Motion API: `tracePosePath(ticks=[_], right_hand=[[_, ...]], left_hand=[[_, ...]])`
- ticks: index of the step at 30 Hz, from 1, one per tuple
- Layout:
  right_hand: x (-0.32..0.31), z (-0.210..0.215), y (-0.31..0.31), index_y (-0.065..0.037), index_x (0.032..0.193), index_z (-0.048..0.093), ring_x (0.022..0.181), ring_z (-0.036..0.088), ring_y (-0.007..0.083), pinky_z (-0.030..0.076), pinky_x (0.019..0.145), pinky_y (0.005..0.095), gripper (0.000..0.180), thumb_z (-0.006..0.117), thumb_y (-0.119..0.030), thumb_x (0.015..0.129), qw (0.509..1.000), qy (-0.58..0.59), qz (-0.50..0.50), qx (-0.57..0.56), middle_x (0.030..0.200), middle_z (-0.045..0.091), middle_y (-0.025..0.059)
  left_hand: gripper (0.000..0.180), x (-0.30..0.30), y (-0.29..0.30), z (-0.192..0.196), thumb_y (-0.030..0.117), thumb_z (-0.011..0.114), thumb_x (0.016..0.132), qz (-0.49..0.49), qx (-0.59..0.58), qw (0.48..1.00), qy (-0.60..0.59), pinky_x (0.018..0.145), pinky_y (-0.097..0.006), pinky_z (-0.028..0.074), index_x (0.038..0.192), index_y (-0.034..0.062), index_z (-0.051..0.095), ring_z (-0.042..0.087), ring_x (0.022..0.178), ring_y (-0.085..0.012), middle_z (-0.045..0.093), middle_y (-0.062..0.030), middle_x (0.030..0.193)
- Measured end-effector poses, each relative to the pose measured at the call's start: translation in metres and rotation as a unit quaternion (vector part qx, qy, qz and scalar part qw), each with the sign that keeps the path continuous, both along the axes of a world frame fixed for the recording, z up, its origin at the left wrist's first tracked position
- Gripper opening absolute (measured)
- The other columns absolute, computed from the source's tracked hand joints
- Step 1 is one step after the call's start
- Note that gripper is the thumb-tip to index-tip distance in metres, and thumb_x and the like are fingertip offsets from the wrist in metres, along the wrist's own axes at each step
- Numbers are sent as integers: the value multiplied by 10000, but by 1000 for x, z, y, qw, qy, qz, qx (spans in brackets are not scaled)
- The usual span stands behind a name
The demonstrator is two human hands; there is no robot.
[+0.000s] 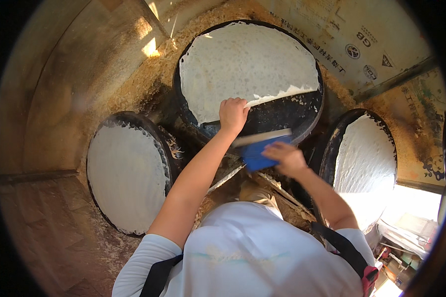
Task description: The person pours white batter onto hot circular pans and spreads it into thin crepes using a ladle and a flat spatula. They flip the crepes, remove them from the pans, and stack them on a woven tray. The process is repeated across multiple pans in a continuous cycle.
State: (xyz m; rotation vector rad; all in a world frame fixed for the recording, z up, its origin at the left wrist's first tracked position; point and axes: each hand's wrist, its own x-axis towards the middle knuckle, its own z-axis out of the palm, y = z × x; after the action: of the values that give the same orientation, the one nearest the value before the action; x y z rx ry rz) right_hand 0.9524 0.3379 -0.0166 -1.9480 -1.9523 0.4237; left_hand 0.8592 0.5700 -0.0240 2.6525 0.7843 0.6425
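A thin white sheet of batter (248, 64) covers most of the round black griddle (290, 116) ahead of me; its near edge is lifted off the dark surface. My left hand (232, 113) pinches that peeled edge at the griddle's near rim. My right hand (287, 157) grips a blue flat scraper (259, 148) with a pale blade edge, held just below the griddle's rim, to the right of my left hand.
Two more round black griddles stand tilted at either side, one on the left (126, 178) and one on the right (364, 163), each coated with a white sheet. Sawdust-like husk (134, 86) lies around them. Walls enclose the back. A cluttered spot (401, 247) shows at lower right.
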Motion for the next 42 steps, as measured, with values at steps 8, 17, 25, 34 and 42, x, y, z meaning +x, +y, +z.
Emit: tracePosePath(ticks=[8,17,25,34,42], right_hand=[[7,-7,130,-38,1004,546,949,587,222,510,772,387,271,561,-68,734,953,-151,-226,-131,973,610,121],[171,-30,-41,-29,1048,562,836,628,280,490,744,372,445,723,-117,643,816,173,-549,58,942,642,138],[63,-57,149,14,990,524,794,633,290,504,692,379,533,765,-281,618,905,225,-359,-38,867,637,182],[-82,-19,180,-87,977,598,897,582,241,461,753,447,239,493,-227,813,979,-146,119,75,872,597,118],[113,-25,123,-123,1067,575,905,617,266,488,778,388,362,560,2,728,977,-198,-63,40,979,634,89]], left_hand=[[45,5,4,18,90,598,651,-94,185,975,-73,822,-377,416,692,93,582,534,820,-217,563,-28,734],[70,-7,8,15,96,670,703,-54,100,990,-85,772,-365,426,752,99,620,531,803,-239,557,-23,749],[129,-4,19,38,89,689,692,64,115,970,-203,756,-385,404,786,85,600,534,834,-245,555,-22,798],[102,-2,33,58,134,668,679,-2,94,984,-150,766,-379,419,726,87,590,532,845,-252,558,-30,786],[123,0,28,57,92,607,642,-52,154,977,-137,785,-353,419,763,109,589,527,885,-222,527,-14,790]])
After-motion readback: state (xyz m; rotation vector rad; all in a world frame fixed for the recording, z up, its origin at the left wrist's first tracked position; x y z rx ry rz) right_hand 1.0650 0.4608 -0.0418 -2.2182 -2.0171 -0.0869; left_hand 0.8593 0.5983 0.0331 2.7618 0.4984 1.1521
